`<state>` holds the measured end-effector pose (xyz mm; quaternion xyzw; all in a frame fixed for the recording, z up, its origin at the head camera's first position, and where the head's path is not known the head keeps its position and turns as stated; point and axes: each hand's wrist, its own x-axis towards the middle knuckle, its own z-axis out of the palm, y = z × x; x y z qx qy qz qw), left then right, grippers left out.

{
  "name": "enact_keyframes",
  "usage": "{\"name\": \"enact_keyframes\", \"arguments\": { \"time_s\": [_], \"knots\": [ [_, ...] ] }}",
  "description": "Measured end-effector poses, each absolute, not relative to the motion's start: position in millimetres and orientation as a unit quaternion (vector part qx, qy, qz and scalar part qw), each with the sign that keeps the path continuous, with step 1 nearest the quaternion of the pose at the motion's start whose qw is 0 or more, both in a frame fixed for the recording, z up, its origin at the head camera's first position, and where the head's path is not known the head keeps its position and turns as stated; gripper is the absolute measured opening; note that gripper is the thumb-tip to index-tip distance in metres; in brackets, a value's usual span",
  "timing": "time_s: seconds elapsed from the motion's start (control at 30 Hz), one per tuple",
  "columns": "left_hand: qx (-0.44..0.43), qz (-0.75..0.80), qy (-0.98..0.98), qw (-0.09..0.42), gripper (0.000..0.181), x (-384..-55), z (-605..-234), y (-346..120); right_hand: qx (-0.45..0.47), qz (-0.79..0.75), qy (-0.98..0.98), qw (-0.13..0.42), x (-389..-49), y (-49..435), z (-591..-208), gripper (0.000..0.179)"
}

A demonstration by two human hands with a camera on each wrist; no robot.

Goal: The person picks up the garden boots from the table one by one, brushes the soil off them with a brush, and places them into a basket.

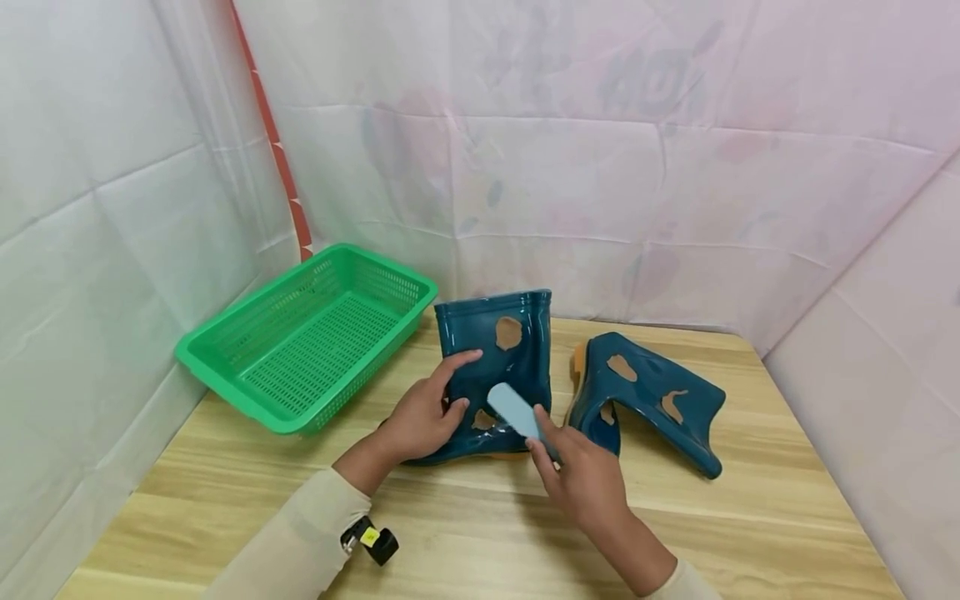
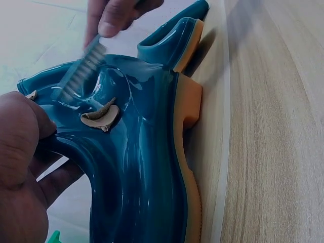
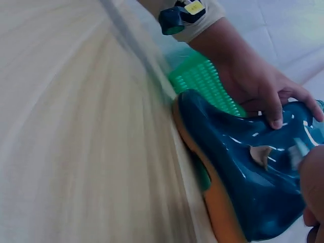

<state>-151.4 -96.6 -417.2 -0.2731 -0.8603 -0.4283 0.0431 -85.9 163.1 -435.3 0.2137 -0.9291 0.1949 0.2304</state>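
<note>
Standing on a wooden table (image 1: 465, 533) just to the right of a green basket (image 1: 330, 350), a dark blue boot (image 1: 491, 371) is gripped by a left hand (image 1: 423, 421), its shaft pinched between thumb and fingers on the side toward the basket. A light blue brush (image 1: 517, 408) is held by its handle in a closed right hand (image 1: 588, 479), on the boot's side away from the basket. The bristles (image 2: 83, 71) are directed at the shaft, though whether contact is made cannot be told through the blur. The boot is marked by brown patches (image 1: 508, 333) and edged below by an orange sole (image 2: 190, 101). Farther right of the basket, a second boot (image 1: 652, 383), also patched brown, is seen with its shaft slumped over. Behind the basket, the table is backed by pale sheeting (image 1: 555, 183).
</note>
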Motion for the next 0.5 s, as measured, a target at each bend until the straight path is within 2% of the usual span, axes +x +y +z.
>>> {"name": "enact_keyframes", "arguments": {
  "time_s": [0.13,0.33,0.5],
  "knots": [
    [-0.271,-0.429,-0.861,0.034,0.069,-150.3,-417.4,-96.9,0.241,0.176,-0.932,0.206,-83.0,160.0,-440.1,0.049],
    [-0.274,-0.43,-0.86,0.042,0.07,-150.2,-415.9,-95.8,0.231,0.193,-0.919,0.256,-81.3,156.7,-437.8,0.052],
    [-0.275,-0.427,-0.86,0.047,0.071,-151.0,-414.7,-94.3,0.26,0.144,-0.924,0.24,-82.6,158.9,-439.7,0.049]
  ]
}}
